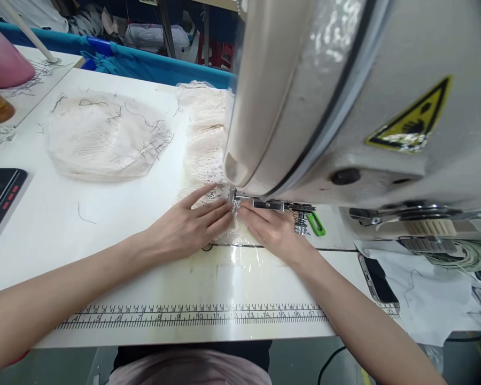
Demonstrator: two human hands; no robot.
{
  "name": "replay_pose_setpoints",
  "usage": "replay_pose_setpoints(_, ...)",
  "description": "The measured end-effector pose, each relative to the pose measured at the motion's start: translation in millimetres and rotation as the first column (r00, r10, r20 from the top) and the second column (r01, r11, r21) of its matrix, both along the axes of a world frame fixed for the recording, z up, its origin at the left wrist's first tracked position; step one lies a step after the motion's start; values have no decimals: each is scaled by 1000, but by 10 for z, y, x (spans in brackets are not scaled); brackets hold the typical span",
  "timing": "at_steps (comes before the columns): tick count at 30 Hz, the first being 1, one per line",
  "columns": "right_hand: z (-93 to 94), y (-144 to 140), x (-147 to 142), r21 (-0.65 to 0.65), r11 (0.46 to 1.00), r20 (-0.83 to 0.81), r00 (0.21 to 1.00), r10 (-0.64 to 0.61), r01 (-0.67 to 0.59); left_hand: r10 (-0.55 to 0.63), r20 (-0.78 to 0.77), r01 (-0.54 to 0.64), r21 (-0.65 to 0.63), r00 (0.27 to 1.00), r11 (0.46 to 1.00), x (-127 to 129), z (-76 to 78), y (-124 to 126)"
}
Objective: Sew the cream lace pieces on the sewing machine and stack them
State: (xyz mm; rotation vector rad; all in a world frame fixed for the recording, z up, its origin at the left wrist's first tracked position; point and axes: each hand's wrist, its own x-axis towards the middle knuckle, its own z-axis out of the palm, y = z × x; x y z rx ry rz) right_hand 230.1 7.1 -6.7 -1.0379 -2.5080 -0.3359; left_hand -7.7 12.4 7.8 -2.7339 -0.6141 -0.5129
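A sewing machine [288, 96] fills the upper right, its presser foot [231, 195] low over a strip of pale lace fabric [206, 144]. The strip runs from behind the machine head down to my hands. My left hand [188, 223] lies flat on the lace, fingers stretched toward the presser foot. Just right of the foot, my right hand [270, 227] has its fingers bent low at the fabric's edge. Part of those fingers is hidden under the machine's metal attachment, so what they pinch, if anything, does not show.
Left of the strip lies a bunched piece of sheer fabric [108, 136] with loose dark threads. A dark device [0, 198] sits at the left edge, green thread snips [316, 224] and a phone [379, 279] at right. A printed ruler [200, 315] follows the front edge.
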Motion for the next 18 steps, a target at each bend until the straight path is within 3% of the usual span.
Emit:
replay_pose_setpoints(8, 36, -9, -81, 165, 984, 43, 997, 61, -67, 33, -7, -33, -7, 999, 999, -16, 50, 44)
replay_pose_setpoints(15, 62, -37, -176, 123, 990, 10, 998, 69, -70, 43, 35, -44, 12, 998, 999, -30, 41, 65)
replay_pose_setpoints(18, 76, -40, -182, 92, 988, -32, 991, 129, -125, -32, 103, 28, 36, 994, 999, -54, 60, 73)
